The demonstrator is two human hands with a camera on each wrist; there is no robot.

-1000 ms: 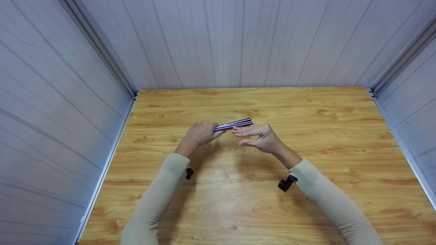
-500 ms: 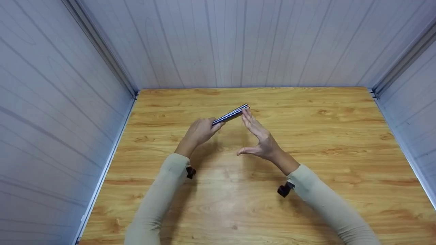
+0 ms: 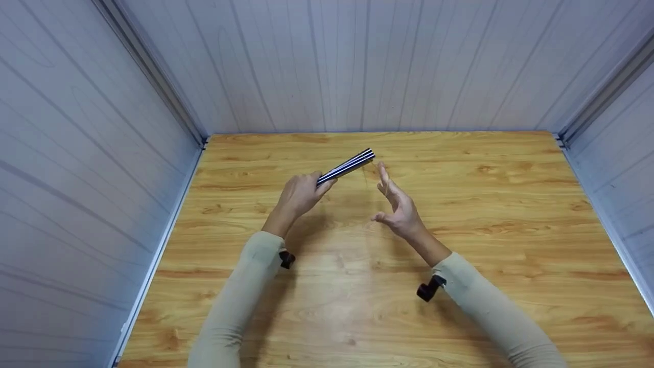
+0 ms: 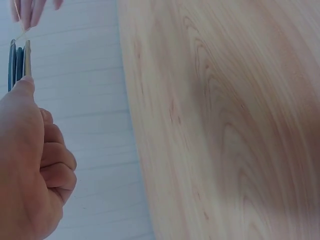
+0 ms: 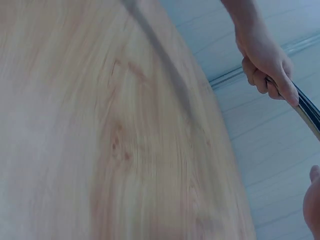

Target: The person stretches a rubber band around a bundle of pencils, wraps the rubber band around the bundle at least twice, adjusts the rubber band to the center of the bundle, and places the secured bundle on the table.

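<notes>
Above the middle of the light wooden tabletop (image 3: 460, 214), I find the left hand (image 3: 299, 197) clenched around one end of a bundle of thin dark rods with pale stripes (image 3: 347, 166). I note the bundle is held clear of the wood, its free end slanting up and away toward the back wall. In the left wrist view, thumb and curled fingers grasp the rods. I record the right hand (image 3: 398, 207) as released: fingers straight and together, thumb apart, holding nothing, its fingertips just beside the bundle's free end without touching it. I see pale grey panelled walls (image 3: 76, 153) closing the table on three sides. Both forearms wear beige sleeves (image 3: 240, 296), and a small black fitting (image 3: 428, 289) sits at the right cuff.
</notes>
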